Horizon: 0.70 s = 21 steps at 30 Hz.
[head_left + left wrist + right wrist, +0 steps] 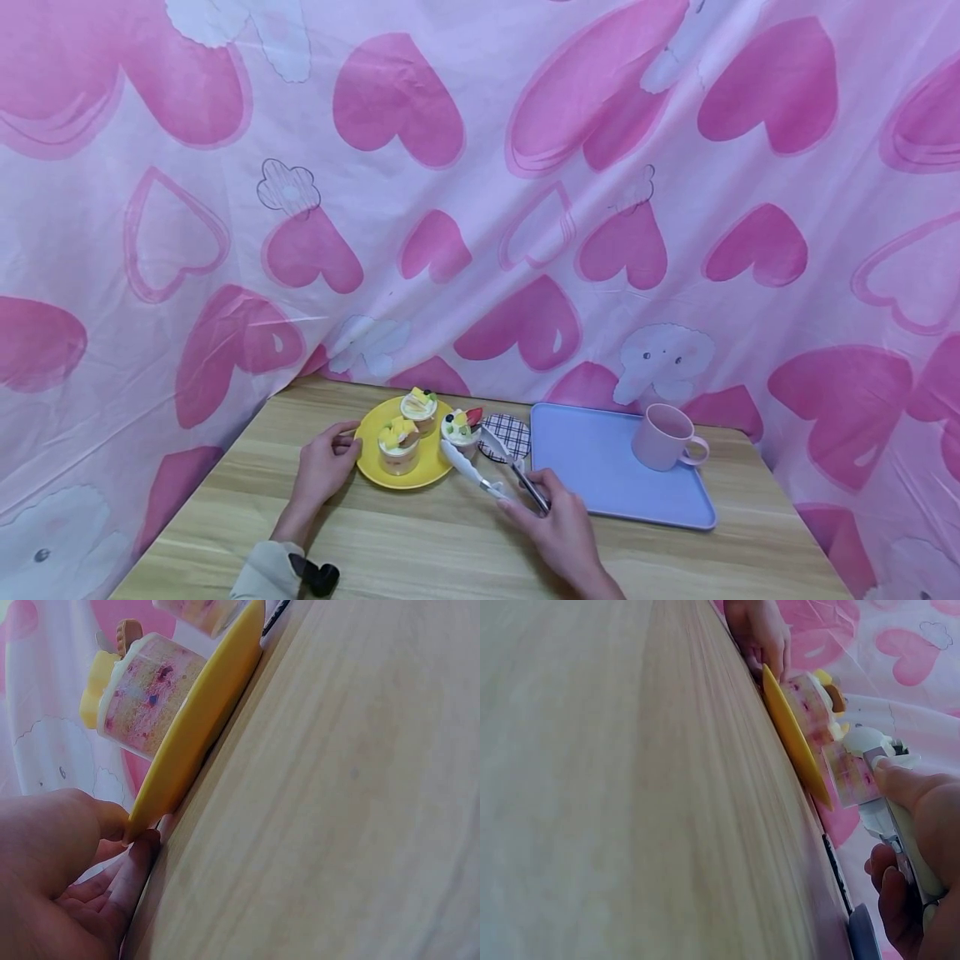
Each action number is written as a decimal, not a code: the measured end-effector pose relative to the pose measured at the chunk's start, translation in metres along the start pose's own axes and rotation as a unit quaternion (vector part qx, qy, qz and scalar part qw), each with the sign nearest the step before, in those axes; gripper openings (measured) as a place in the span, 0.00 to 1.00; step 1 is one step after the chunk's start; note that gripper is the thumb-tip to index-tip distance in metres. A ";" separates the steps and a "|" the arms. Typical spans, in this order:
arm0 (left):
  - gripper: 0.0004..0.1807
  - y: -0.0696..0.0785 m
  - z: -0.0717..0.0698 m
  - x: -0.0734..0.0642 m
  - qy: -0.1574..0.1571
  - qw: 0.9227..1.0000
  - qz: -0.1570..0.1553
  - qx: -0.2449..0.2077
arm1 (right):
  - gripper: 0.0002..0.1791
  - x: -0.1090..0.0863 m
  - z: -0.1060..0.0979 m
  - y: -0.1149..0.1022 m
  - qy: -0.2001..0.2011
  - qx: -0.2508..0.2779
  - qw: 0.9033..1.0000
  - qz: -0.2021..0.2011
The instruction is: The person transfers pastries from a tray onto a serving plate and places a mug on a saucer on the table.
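Note:
My left hand (327,462) pinches the near-left rim of a yellow plate (431,468), thumb on top and fingers beneath in the left wrist view. On the plate stand two clear dessert cups: one with yellow fruit (397,457), the other (418,407) behind it. My right hand (558,529) grips metal tongs with pale tips (467,472). Between the tips sits a third dessert cup (457,427), topped with cream, berries and strawberry, overlapping the plate's right edge. In the right wrist view this cup (847,776) shows pink and yellow layers.
Right of the plate lies a round checkered coaster (512,432), partly behind the tongs. Beyond it is a blue rectangular tray (592,471) bearing a pink mug (662,437). A pink heart-patterned cloth (517,325) hangs along the back of the wooden table (420,542).

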<state>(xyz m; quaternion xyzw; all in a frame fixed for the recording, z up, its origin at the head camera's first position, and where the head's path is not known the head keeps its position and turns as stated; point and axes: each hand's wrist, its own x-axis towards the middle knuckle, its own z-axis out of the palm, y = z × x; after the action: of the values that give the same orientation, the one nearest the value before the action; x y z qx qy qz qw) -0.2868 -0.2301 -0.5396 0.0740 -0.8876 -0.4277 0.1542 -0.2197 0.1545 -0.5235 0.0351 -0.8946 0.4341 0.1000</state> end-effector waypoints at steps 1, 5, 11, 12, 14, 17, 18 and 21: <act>0.20 0.000 0.000 0.000 0.000 1.000 0.000 0.000 | 0.33 0.000 0.001 0.000 -0.006 -0.002 1.000 0.003; 0.20 -0.001 0.000 0.000 -0.003 1.000 -0.003 0.001 | 0.34 0.001 0.004 -0.003 -0.026 -0.003 0.999 0.024; 0.20 0.000 0.000 0.000 -0.002 1.000 -0.002 -0.001 | 0.34 0.004 0.007 -0.008 -0.041 -0.010 0.998 0.044; 0.20 0.000 0.000 0.000 -0.001 1.000 -0.001 -0.002 | 0.34 0.005 0.008 -0.009 -0.042 -0.010 0.998 0.043; 0.20 0.000 0.000 0.000 0.000 1.000 0.001 -0.002 | 0.33 0.005 0.008 -0.009 -0.040 -0.009 0.998 0.040; 0.20 -0.001 0.000 -0.001 -0.001 1.000 -0.001 -0.002 | 0.33 0.005 0.010 -0.009 -0.032 -0.009 0.999 0.023; 0.20 -0.001 0.000 -0.001 -0.001 1.000 0.001 -0.003 | 0.33 0.005 0.011 -0.009 -0.029 -0.009 0.999 0.017; 0.20 -0.001 0.001 -0.001 -0.002 1.000 -0.001 -0.004 | 0.33 0.006 0.013 -0.008 -0.020 -0.009 1.000 -0.003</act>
<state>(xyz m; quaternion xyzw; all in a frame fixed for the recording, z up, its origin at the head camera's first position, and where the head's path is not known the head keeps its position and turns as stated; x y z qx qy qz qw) -0.2857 -0.2298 -0.5410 0.0736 -0.8862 -0.4315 0.1517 -0.2261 0.1392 -0.5239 0.0455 -0.9002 0.4248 0.0838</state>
